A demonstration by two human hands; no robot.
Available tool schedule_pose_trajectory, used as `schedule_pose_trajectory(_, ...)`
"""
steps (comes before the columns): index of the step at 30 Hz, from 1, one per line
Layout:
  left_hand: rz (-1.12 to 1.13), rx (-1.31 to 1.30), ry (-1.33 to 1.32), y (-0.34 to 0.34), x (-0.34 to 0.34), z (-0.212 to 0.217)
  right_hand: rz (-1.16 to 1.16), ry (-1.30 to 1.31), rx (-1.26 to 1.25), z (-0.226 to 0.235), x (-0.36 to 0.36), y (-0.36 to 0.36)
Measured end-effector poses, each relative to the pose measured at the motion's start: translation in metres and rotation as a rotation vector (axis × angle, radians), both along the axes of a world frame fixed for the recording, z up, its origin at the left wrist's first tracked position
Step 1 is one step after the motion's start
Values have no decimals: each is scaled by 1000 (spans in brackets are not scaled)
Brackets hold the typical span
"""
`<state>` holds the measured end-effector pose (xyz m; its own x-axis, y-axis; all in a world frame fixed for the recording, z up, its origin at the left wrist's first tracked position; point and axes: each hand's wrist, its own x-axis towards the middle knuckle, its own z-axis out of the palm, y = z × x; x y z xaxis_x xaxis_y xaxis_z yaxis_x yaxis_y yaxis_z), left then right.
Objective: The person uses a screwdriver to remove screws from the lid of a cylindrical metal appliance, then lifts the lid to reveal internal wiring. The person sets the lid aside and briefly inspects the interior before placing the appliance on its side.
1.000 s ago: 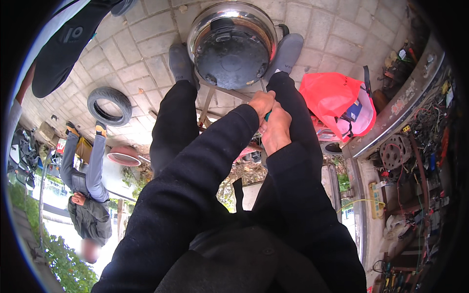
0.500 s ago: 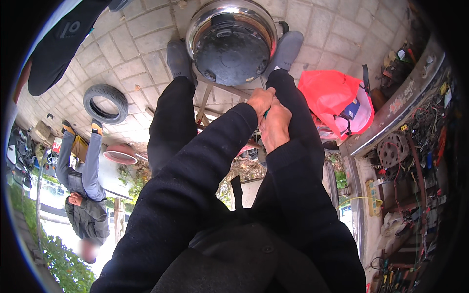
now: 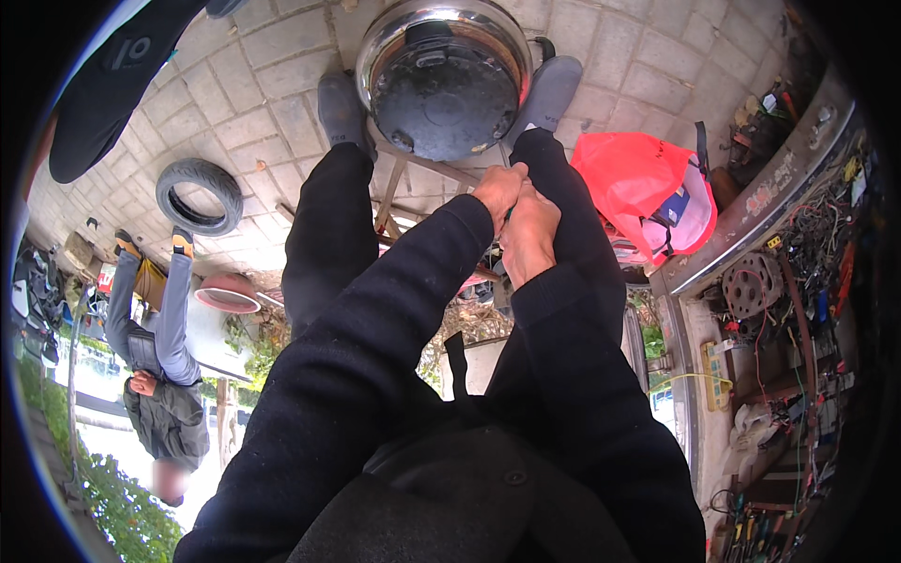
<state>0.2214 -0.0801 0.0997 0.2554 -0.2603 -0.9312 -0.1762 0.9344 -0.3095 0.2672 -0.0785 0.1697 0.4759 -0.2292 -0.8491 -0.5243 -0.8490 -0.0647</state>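
Hands meet just above the person's knees: the left hand and the right hand press together, fingers curled around something small between them. What that is cannot be told, as the fingers hide it; only a sliver of green shows in the gap, so both grips read as clenched on an unseen item. Both forearms are in dark sleeves.

Past the hands, between two grey shoes, sits a round metal basin on the paved ground; a black domed motor part fills it. To the right lies a red bag with blue and white things inside. A small tyre lies on the paving to the left, and another person in grey stands beyond it. A cluttered bench of wires and tools runs along the right edge.

Compared with a second ago, the hands remain locked together in nearly the same spot; the view has shifted only slightly.
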Motion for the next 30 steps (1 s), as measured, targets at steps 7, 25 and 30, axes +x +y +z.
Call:
schedule_pose_trajectory(7,100,-30,-33,3,-1,3,112,22,22,0,1,2)
schedule_pose_trajectory(25,541,40,-187,-33,-4,-3,1175,-146,-42,10,4,-5)
schedule_pose_trajectory(30,468,86,-154,-35,-3,-3,1206,-45,-144,19,7,5)
